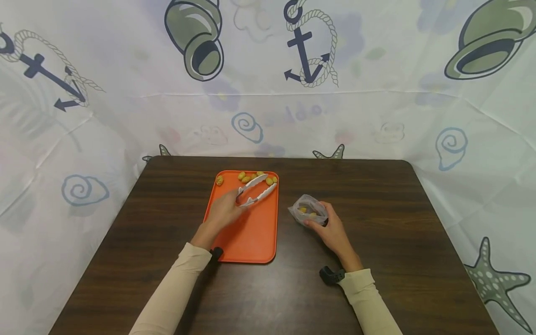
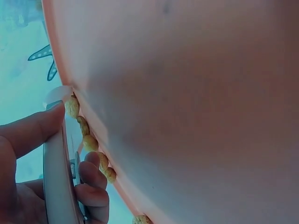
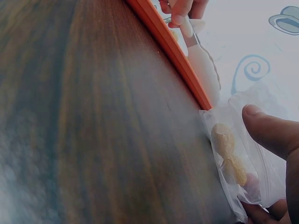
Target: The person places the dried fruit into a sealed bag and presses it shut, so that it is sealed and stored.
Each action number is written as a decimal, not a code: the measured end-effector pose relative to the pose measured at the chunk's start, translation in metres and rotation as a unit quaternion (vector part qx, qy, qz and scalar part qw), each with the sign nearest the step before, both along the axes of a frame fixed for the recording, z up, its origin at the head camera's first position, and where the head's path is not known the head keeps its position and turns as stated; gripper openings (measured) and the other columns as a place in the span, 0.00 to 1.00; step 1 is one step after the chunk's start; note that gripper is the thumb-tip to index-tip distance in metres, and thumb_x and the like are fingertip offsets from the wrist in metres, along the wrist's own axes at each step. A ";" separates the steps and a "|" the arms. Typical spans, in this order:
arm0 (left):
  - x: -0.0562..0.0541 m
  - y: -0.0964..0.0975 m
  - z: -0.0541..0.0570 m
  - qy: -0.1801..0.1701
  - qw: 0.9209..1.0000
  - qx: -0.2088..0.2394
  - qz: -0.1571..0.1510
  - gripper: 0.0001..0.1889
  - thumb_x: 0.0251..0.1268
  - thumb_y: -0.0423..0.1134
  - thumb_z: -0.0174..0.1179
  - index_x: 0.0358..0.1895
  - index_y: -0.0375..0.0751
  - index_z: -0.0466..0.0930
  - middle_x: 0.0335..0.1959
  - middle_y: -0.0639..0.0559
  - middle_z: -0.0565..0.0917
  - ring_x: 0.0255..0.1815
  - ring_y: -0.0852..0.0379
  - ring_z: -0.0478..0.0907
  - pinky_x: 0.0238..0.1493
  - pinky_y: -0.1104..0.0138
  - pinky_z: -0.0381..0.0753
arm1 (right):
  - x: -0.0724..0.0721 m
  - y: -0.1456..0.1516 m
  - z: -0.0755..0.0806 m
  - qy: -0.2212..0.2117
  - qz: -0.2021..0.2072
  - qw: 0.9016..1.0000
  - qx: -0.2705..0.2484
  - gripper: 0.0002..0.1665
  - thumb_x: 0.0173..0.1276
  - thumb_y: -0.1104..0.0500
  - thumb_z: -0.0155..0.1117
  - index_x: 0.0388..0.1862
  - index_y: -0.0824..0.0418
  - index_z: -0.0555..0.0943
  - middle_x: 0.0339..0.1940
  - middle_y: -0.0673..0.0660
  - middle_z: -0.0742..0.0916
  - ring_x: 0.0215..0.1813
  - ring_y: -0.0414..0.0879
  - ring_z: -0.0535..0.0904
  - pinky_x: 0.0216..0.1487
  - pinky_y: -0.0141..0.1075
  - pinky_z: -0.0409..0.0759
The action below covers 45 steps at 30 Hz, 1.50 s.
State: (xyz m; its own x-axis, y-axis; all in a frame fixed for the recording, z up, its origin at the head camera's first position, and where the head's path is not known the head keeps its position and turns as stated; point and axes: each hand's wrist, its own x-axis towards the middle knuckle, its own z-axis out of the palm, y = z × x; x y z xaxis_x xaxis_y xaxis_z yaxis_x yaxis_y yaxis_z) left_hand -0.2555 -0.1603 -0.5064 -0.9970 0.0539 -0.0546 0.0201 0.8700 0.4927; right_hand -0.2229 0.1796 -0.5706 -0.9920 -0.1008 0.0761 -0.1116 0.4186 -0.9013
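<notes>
My left hand (image 1: 224,210) grips a pair of white-tipped tongs (image 1: 255,181), thumb on one arm and fingers on the other in the left wrist view. The tongs' arms stand apart over the upper part of an orange tray (image 1: 249,239), with nothing seen between the tips. Several tan, bumpy pieces that look like unshelled peanuts (image 1: 246,179) lie along the tray's far edge. Beside the tray, my right hand (image 1: 331,228) holds a clear plastic bag (image 3: 268,163) by its side, its mouth spread. Inside it are a few similar peanuts (image 3: 223,140).
The tray and bag are on a dark wood-grain table (image 1: 377,209). A white cloth (image 1: 268,116) printed with anchors, shells and starfish hangs behind and around it. Each wrist wears a dark strapped device (image 1: 331,275).
</notes>
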 end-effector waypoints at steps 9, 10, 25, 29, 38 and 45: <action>-0.001 0.005 0.000 -0.015 1.000 -0.010 -0.002 0.21 0.67 0.46 0.68 0.56 0.37 0.79 0.31 0.49 0.74 0.33 0.49 0.72 0.34 0.60 0.65 | -0.001 0.001 0.001 0.005 0.003 1.000 -0.012 0.40 0.63 0.46 0.78 0.69 0.51 0.70 0.60 0.59 0.82 0.58 0.55 0.78 0.60 0.49 0.73; -0.001 0.005 0.000 -0.015 1.000 -0.009 -0.003 0.21 0.67 0.46 0.68 0.57 0.37 0.79 0.31 0.49 0.75 0.33 0.49 0.72 0.34 0.59 0.66 | -0.001 0.001 0.001 0.003 0.003 1.000 -0.011 0.40 0.63 0.46 0.78 0.69 0.51 0.70 0.60 0.59 0.82 0.58 0.54 0.78 0.60 0.49 0.73; 0.008 0.003 0.005 0.009 1.000 0.008 0.006 0.18 0.67 0.44 0.66 0.53 0.36 0.80 0.32 0.47 0.79 0.33 0.47 0.74 0.35 0.58 0.68 | 0.000 -0.001 0.001 0.004 0.004 1.000 -0.013 0.40 0.63 0.46 0.78 0.69 0.52 0.70 0.61 0.59 0.82 0.58 0.54 0.78 0.61 0.49 0.73; 0.011 0.002 0.009 0.009 1.000 0.023 0.011 0.19 0.67 0.46 0.68 0.53 0.36 0.80 0.31 0.48 0.78 0.32 0.48 0.73 0.34 0.59 0.67 | 0.000 0.000 0.001 0.008 0.005 1.000 -0.013 0.40 0.63 0.45 0.78 0.69 0.52 0.70 0.60 0.59 0.82 0.58 0.54 0.78 0.61 0.49 0.73; 0.022 0.007 0.016 0.016 0.999 0.043 0.018 0.16 0.66 0.46 0.69 0.46 0.38 0.80 0.30 0.48 0.78 0.29 0.51 0.73 0.30 0.62 0.67 | 0.001 0.001 0.000 0.001 0.003 1.000 -0.011 0.41 0.64 0.43 0.77 0.71 0.50 0.69 0.61 0.58 0.82 0.57 0.54 0.78 0.60 0.50 0.73; 0.029 0.008 0.023 0.030 0.997 0.062 0.022 0.14 0.67 0.46 0.69 0.44 0.41 0.79 0.28 0.48 0.77 0.26 0.51 0.71 0.28 0.62 0.66 | 0.000 0.001 0.000 -0.002 0.004 1.000 -0.010 0.41 0.63 0.44 0.78 0.70 0.51 0.69 0.61 0.58 0.82 0.57 0.54 0.78 0.60 0.49 0.73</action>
State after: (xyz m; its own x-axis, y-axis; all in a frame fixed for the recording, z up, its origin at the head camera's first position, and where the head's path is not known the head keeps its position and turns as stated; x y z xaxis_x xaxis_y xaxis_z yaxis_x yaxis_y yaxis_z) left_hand -0.2268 -0.1520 -0.4838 -0.9999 0.0125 0.0092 0.0156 0.8034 0.5952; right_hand -0.2231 0.1806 -0.5702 -0.9914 -0.1078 0.0742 -0.1115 0.3989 -0.9102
